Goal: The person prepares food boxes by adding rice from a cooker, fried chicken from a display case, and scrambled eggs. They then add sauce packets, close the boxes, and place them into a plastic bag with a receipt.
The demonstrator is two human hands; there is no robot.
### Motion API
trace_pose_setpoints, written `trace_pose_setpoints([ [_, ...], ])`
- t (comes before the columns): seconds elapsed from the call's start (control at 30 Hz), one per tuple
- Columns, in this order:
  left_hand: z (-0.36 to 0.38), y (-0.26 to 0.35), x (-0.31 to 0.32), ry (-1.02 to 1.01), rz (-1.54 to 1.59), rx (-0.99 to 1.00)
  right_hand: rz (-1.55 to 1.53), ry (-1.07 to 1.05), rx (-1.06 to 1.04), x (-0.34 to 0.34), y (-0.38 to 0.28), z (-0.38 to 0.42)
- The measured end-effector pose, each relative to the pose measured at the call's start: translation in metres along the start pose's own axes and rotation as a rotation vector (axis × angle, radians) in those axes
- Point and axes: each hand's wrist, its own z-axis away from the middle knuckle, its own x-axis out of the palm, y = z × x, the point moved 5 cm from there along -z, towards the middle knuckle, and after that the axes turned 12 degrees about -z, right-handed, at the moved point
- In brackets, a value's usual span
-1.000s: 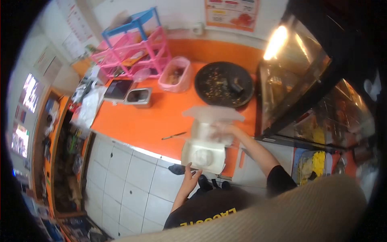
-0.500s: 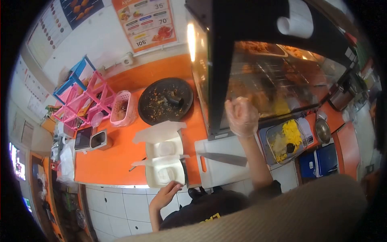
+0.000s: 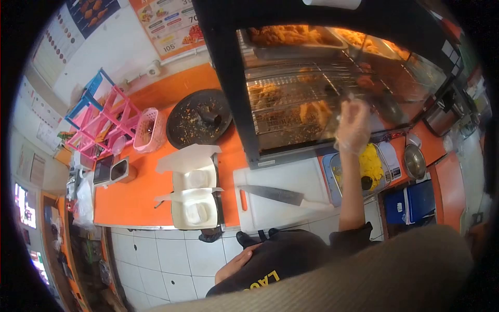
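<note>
**Gloved right hand (image 3: 354, 124) up at the lit display cabinet (image 3: 226, 88)!**

And there's the cabinet, beyond the white cutting board (image 3: 283, 170), its long axis running left to right, its see-through front facing the person, the lower edge climbing rightward. Fried food (image 3: 291, 35) glows on the top level!

The right hand is half closed, fingers curled, before that front; whether it grips anything, I can't tell. Down low, the left hand (image 3: 239, 261) lies open against the dark shirt (image 3: 291, 255).

On the board, a knife (image 3: 275, 194), blade pointing left. Two open boxes (image 3: 178, 182) sit left of it, near the black pan (image 3: 179, 112). The right forearm (image 3: 352, 192) cuts across the view of the yellow food (image 3: 370, 165).
</note>
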Motion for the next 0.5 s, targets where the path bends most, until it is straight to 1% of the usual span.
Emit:
trace_pose_setpoints([
  [0.07,-0.006,-0.004,0.005,0.001,-0.004,-0.004,0.048,0.021,0.04,-0.011,0.015,-0.01],
  [0.17,-0.015,-0.009,0.009,0.005,-0.005,-0.007,-0.029,0.008,0.069,-0.021,0.034,-0.015],
  [0.2,-0.018,-0.009,0.01,0.009,-0.008,-0.006,-0.041,0.04,-0.025,-0.024,0.027,-0.016],
  [0.3,-0.025,-0.009,0.01,0.029,-0.013,-0.001,0.11,0.012,-0.4,-0.017,-0.013,0.015],
  [0.37,-0.03,-0.009,0.01,0.04,-0.018,0.008,-0.159,-0.438,-0.375,0.028,-0.021,0.053],
  [0.43,-0.033,-0.008,0.009,0.052,-0.022,0.014,-0.129,-0.737,-0.282,0.083,-0.041,0.067],
  [0.5,-0.035,-0.007,0.01,0.067,-0.024,0.018,0.118,-0.866,-0.153,0.154,-0.022,0.077],
])
